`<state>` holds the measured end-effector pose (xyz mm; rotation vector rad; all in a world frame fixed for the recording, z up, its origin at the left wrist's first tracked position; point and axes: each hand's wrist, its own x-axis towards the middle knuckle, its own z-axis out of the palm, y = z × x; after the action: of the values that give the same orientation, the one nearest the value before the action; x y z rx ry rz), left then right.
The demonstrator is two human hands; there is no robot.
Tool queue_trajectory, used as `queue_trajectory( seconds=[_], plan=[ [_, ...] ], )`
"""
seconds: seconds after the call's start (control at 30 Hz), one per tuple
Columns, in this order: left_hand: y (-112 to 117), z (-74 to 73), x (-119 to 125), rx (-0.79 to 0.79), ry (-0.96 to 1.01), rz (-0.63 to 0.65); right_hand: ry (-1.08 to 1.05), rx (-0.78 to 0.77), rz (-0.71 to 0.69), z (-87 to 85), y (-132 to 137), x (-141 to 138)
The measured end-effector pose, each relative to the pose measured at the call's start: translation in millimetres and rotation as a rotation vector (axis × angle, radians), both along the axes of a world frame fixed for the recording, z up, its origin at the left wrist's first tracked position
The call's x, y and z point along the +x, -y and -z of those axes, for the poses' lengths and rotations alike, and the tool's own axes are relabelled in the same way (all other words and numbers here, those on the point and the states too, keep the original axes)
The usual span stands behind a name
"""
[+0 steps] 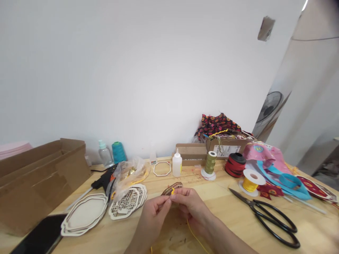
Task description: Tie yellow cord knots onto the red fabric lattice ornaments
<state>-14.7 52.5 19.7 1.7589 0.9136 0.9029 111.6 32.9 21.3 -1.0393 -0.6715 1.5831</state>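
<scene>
We are holding a brown patterned piece point(174, 186) just in front of the white glue bottle point(177, 164), a little above the wooden surface point(227, 211). Our left hand point(153, 211) is pinching thumb and forefinger together on the yellow cord point(172, 191), which is looping at the piece's edge. Our right hand point(189, 203) is curling closed around the piece from the other side. The cord's free length is trailing toward us, away from the bottle, beneath the right wrist. We are judging that the thin cord could slip from so slight a pinch. The trailing length could also catch under the wrist and tug the loop loose. The black scissors point(267, 215) are lying well right of the bottle.
</scene>
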Motion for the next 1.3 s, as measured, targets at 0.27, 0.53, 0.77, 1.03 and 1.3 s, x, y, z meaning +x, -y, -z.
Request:
queue_trajectory(
  seconds=[0.27, 0.53, 0.77, 1.03, 1.3],
  plan=[
    [1, 3.2, 2, 0.066, -0.016, -0.043, -0.080, -0.025, 0.102, 8.8, -1, -5],
    [-3, 3.3, 3, -0.045, 0.032, -0.067, -0.082, -0.010, 0.060, 11.5, -2, -6],
    [1, 0.4, 5, 0.037, -0.017, -0.070, -0.130, -0.017, 0.189, 10.9, -1, -15],
    [4, -1.0, 1, -0.052, 0.014, -0.050, -0.193, -0.068, 0.006, 5.8, 0, -1],
    [9, -0.4, 1, -0.005, -0.050, 0.082, -0.243, -0.200, -0.161, 8.9, 0, 6]
  ],
)
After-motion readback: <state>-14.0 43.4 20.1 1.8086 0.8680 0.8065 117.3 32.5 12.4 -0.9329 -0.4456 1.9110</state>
